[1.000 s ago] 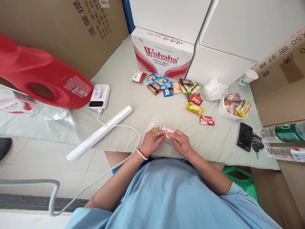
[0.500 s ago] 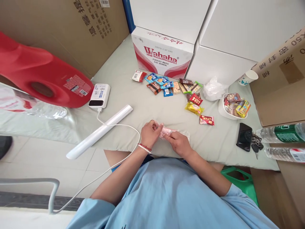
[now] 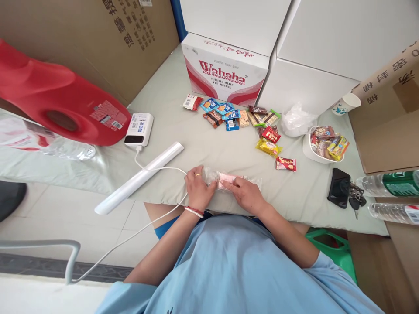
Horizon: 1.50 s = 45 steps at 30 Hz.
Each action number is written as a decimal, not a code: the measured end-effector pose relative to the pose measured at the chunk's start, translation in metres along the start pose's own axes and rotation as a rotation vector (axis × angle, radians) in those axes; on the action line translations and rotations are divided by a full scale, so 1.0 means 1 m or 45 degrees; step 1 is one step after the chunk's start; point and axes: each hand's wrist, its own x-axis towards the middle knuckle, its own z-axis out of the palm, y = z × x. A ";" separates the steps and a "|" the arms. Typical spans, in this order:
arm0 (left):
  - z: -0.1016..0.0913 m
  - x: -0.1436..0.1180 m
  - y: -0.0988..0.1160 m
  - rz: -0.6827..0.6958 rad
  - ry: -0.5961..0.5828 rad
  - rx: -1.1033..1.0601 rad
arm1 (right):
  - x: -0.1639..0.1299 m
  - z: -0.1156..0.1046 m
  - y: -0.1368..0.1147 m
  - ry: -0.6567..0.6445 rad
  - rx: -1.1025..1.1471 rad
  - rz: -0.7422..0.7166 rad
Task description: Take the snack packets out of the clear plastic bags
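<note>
A small pink-and-white packet [image 3: 225,178] lies in crinkled clear plastic [image 3: 209,174] close to the table's front edge. My right hand [image 3: 248,195] grips the packet from the right, thumb pressed on its top. From the left, my left hand [image 3: 198,192] has its fingers curled on the loose plastic end, with the thumb touching it. Part of the plastic sticks out beyond my right hand. What exactly the pink packet holds cannot be made out. Beyond my hands lie wrapped snacks: blue packets [image 3: 225,109], a yellow one [image 3: 269,147] and a red one [image 3: 286,164].
At the right are a white tub [image 3: 317,152] of snacks, a plastic bag [image 3: 297,120], a paper cup [image 3: 346,104], a phone [image 3: 339,187], keys [image 3: 356,196] and bottles. A white tube [image 3: 140,178], a cable, a power bank [image 3: 139,129] and a red jug [image 3: 65,104] stand left.
My left hand has moved left, away from my right hand, and its fingers have spread somewhat. More of the clear plastic and pink packet now shows between my hands.
</note>
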 end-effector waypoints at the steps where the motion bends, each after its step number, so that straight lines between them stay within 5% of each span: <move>1: 0.000 0.004 0.002 0.021 -0.042 0.021 | 0.000 -0.002 0.000 -0.024 0.012 0.002; 8: -0.028 0.035 -0.001 0.209 -0.433 -0.055 | -0.001 -0.003 -0.002 -0.054 0.078 0.066; 12: -0.048 0.036 0.000 0.090 -0.554 -0.201 | 0.000 -0.005 -0.003 -0.060 0.105 0.084; 16: -0.050 0.019 0.021 0.120 -0.422 -0.334 | 0.003 -0.008 -0.004 -0.059 0.128 0.074; 22: -0.025 -0.005 0.046 0.257 -0.257 -0.397 | 0.005 -0.001 0.001 0.009 0.200 0.041; 28: -0.021 -0.020 0.037 0.540 -0.330 -0.336 | -0.007 -0.002 0.020 0.113 0.850 -0.111; 31: -0.018 -0.028 0.039 0.667 -0.323 0.000 | -0.018 -0.004 0.034 0.187 1.159 0.159; 34: -0.010 -0.038 0.045 0.704 -0.304 0.280 | -0.025 -0.005 0.047 0.403 0.999 0.603; 36: -0.004 -0.044 0.048 0.705 -0.305 0.353 | -0.027 -0.004 0.053 0.510 0.687 0.733; 40: 0.003 -0.050 0.047 0.694 -0.301 0.355 | -0.032 -0.003 0.055 0.456 0.311 0.662; 45: 0.004 -0.051 0.044 0.709 -0.282 0.401 | -0.045 -0.014 0.045 0.409 0.466 0.520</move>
